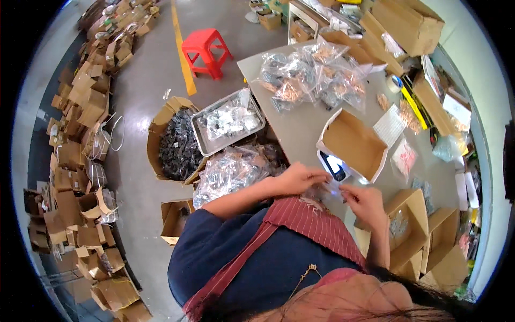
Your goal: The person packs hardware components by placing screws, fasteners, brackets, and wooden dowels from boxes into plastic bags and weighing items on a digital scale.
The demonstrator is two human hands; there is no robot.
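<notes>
Step in hand: by my reading, small parts are being sorted or bagged at the near edge of the desk (pixel 300 129).
Left hand (pixel 300 178): reaches in from 8 o'clock, forearm bent across the striped apron (pixel 316 225); fingers curled, grip pinched together on a small clear bag (pixel 324 189) with pale bits in it.
Right hand (pixel 366 203): comes up from 5 o'clock, wrist bent inward; fingertips closed on the other end of the same bag.
Bag's place: between both hands, over the apron, just at 7 o'clock of the open cardboard box (pixel 354 144).
Nearby: a small lit device (pixel 333 165) touches the box; filled clear bags (pixel 316 75) are heaped at 12 o'clock; a metal tray (pixel 228 122) sits at 10 o'clock.
Next move calls for: a fine, steady pinch, since the bag is thin and slack.
</notes>
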